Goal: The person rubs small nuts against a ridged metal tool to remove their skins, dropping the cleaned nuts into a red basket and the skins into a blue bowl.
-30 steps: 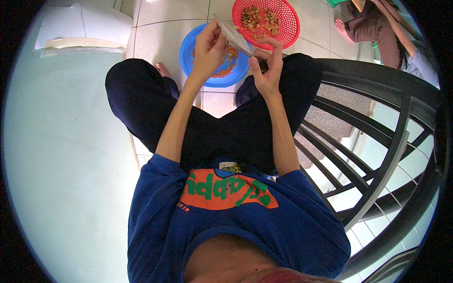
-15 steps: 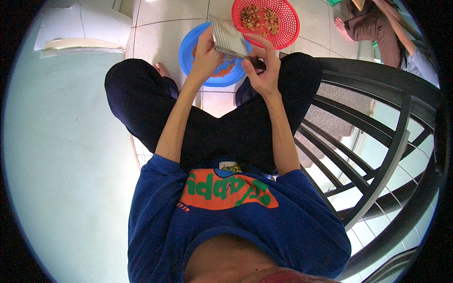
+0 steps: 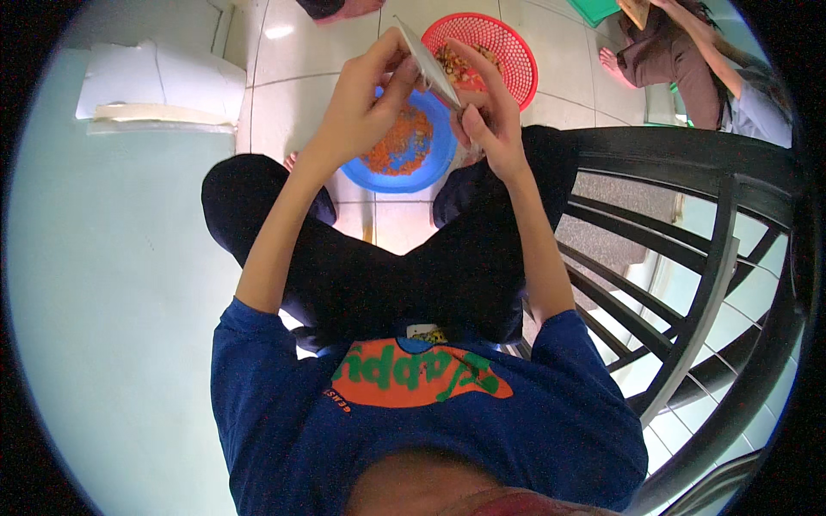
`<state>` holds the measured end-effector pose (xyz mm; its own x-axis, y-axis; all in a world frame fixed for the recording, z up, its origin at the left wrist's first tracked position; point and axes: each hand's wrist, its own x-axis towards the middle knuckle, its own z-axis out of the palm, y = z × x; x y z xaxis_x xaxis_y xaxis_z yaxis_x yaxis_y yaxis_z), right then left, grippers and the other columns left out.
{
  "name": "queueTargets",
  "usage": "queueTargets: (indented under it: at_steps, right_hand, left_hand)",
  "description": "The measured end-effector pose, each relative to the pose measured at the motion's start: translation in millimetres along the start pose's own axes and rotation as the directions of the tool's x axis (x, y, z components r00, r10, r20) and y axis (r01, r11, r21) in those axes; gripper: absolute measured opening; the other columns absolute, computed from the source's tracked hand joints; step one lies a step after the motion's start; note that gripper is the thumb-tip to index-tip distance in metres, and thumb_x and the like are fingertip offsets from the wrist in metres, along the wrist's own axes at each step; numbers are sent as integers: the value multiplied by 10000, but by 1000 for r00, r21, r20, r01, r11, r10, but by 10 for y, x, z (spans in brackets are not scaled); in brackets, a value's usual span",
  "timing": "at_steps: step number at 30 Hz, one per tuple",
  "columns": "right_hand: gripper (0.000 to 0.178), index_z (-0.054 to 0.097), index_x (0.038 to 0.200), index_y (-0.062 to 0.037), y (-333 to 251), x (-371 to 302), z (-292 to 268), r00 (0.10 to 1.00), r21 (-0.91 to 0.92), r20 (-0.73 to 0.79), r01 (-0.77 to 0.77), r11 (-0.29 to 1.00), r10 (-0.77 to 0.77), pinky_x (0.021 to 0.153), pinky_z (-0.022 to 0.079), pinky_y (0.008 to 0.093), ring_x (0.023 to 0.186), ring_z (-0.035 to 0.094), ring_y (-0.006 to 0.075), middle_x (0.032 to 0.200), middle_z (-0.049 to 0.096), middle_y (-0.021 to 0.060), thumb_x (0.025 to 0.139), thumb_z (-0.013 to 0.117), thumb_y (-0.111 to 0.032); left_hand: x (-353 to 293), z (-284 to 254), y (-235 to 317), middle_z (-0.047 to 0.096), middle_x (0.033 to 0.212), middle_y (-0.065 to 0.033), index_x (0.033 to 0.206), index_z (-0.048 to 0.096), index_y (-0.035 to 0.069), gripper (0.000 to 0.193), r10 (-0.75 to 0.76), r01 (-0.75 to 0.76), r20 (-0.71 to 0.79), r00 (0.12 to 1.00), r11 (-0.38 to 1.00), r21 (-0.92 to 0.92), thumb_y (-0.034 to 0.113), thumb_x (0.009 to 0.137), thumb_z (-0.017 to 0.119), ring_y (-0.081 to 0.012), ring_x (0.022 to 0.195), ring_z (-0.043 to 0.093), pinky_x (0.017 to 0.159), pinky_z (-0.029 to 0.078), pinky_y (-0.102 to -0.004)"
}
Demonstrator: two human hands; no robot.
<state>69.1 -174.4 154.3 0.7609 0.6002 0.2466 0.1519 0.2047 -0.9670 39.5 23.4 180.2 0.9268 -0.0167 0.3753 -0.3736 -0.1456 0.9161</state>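
Left hand [image 3: 366, 103] pinches a thin greyish plate [image 3: 433, 70] whose near end the right hand [image 3: 499, 133] grips, fingers partly spread.

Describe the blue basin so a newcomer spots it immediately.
On the tiled floor, just past the black trousers, sits a round blue basin partly hidden by the left hand. Orange bits lie inside; its wall is solid, unlike the perforated red colander beyond.
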Motion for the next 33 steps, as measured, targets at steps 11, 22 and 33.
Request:
queueTargets:
  at_steps: [11, 22, 33]
  right_hand:
    - [482, 495, 1121, -13, 601, 138, -71, 993, 261, -115, 56, 964, -27, 374, 229, 225, 373, 304, 60, 489, 385, -23, 1046, 349, -467]
    - [676, 384, 1425, 54, 488, 76, 30, 993, 191, -114, 7, 982, 15, 399, 225, 207, 418, 313, 32, 523, 394, -54, 1027, 392, -492]
    - [650, 389, 1424, 54, 526, 64, 38, 997, 248, -70, 5, 969, 13, 403, 230, 212, 412, 309, 40, 522, 393, -52, 1025, 424, -458]
  left_hand:
    - [-56, 138, -523, 606, 794, -13, 1009, 559, 40, 156, -138, 149, -147, 979, 987, 63, 182, 1033, 498, -48, 625, 478, 551, 404, -203]
    - [-74, 171, -513, 593, 759, -33, 995, 525, 22, 164, -133, 135, -177, 975, 991, 0, 181, 1026, 503, -81, 696, 551, 576, 437, -243]
    - [-118, 152, -497, 573, 767, -18, 991, 523, 28, 151, -190, 182, -120, 974, 980, -78, 173, 1028, 500, -70, 715, 536, 593, 431, -234]
